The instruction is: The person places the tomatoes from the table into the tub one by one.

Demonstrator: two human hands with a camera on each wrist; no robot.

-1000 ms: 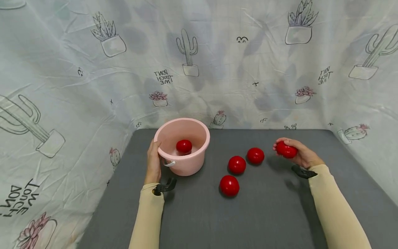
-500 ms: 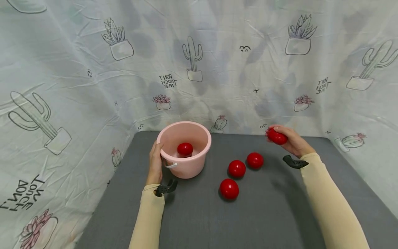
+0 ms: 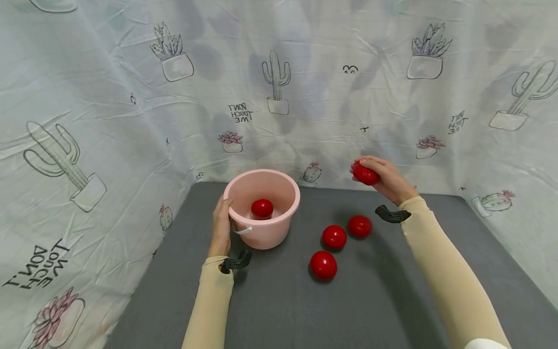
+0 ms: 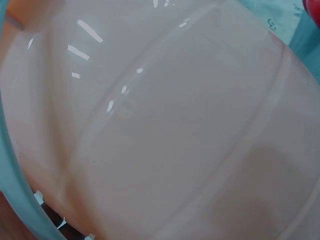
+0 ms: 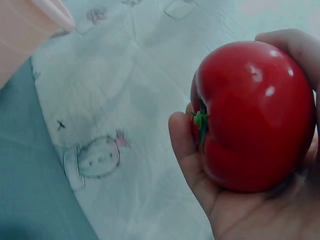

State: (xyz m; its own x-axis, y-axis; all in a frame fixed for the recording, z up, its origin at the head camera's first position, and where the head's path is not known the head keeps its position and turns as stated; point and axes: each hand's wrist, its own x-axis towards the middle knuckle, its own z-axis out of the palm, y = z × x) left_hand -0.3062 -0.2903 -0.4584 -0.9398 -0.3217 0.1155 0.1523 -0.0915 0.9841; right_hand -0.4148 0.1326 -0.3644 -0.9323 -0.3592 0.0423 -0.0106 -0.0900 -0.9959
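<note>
A pink bucket (image 3: 263,235) with a white handle stands on the left of the table, one red tomato (image 3: 262,208) inside it. My left hand (image 3: 221,225) grips the bucket's left rim; in the left wrist view the bucket wall (image 4: 175,120) fills nearly everything. Raised above the table's far side, my right hand (image 3: 388,179) holds another tomato (image 3: 365,173). Its green stem (image 5: 200,120) shows in the right wrist view, with fingers and thumb curled round the glossy fruit. Three more tomatoes lie between the hands: a near one (image 3: 323,265), a middle one (image 3: 334,237) and a far one (image 3: 359,226).
The grey table (image 3: 279,310) ends at the back against a pale curtain (image 3: 314,87) printed with cacti. This cloth also closes off the left and right sides. Black camera mounts (image 3: 392,214) sit at both wrists.
My right hand has lifted the tomato and carried it leftward and up, toward the bucket. The left hand keeps its grip on the rim. The head view has shifted slightly.
</note>
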